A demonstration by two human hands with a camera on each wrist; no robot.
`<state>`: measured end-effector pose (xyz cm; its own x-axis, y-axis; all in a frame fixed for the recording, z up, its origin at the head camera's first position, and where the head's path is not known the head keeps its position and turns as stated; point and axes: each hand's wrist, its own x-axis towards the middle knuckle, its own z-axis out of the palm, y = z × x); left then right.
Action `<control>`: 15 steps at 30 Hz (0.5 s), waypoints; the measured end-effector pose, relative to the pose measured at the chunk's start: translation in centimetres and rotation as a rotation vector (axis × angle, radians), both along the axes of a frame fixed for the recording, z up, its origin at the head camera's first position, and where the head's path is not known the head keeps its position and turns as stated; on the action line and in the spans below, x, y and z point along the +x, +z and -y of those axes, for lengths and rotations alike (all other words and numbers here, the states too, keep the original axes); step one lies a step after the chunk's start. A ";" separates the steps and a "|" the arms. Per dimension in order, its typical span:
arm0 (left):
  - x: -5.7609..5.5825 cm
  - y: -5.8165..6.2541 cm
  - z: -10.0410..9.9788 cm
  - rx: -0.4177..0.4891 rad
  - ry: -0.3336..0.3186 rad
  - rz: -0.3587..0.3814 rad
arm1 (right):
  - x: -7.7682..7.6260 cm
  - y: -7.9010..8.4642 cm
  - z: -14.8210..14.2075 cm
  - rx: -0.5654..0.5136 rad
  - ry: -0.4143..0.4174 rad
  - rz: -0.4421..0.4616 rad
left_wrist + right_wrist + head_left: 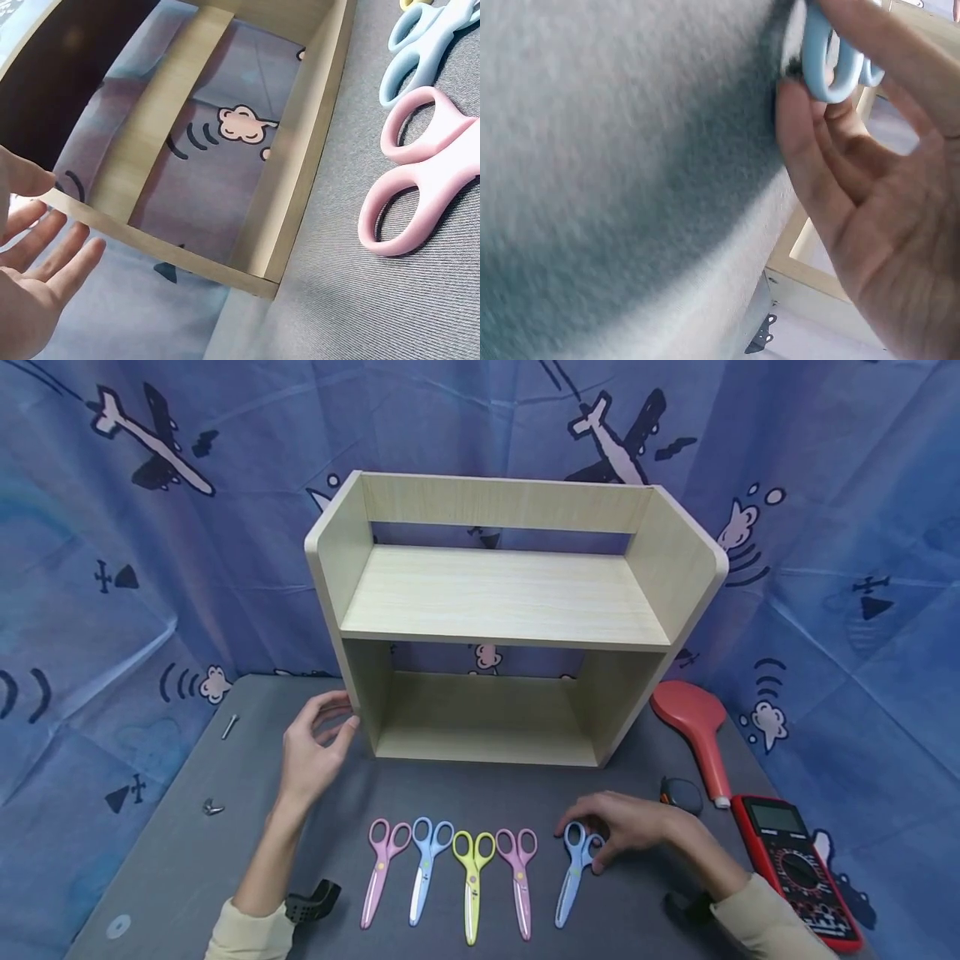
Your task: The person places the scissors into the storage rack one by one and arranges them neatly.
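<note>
On the grey table, my right hand pinches the ring handles of a pair of blue scissors between thumb and fingers; the blades point toward me. In the right wrist view its fingers lie beside the blue handle. At the lower left of a pale wooden shelf, my left hand has its thumb and loosely bent fingers around the side panel's front edge; firm contact cannot be told. Left of the held pair lie pink scissors, yellow scissors, light blue scissors and another pink pair.
To the right are a red paddle-shaped object, a small dark object and a red multimeter. A bolt, a small metal piece and a pale disc lie left. A patterned blue curtain hangs behind.
</note>
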<state>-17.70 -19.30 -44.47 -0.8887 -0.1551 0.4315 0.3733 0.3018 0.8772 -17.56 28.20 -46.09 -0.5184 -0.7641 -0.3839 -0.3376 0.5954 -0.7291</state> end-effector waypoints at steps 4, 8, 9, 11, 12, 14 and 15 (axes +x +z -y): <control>0.0 0.0 0.1 -0.015 0.002 0.008 | -0.6 0.3 -0.5 0.016 0.048 0.148; 0.0 0.0 0.1 -0.023 0.000 0.013 | -1.4 0.5 -0.8 0.026 0.105 0.324; 0.0 0.0 0.1 -0.023 -0.001 0.013 | -1.6 0.6 -0.9 0.035 0.116 0.370; 0.1 0.0 0.1 -0.021 -0.002 0.012 | -1.9 0.7 -1.1 0.050 0.128 0.466; 0.1 0.0 0.1 -0.020 -0.003 0.012 | -2.1 0.8 -1.2 0.057 0.131 0.513; 0.0 0.0 0.1 -0.021 0.000 0.013 | -2.3 0.9 -1.3 0.068 0.129 0.599; 0.0 0.0 0.1 -0.022 0.001 0.013 | -2.4 1.0 -1.4 0.069 0.124 0.637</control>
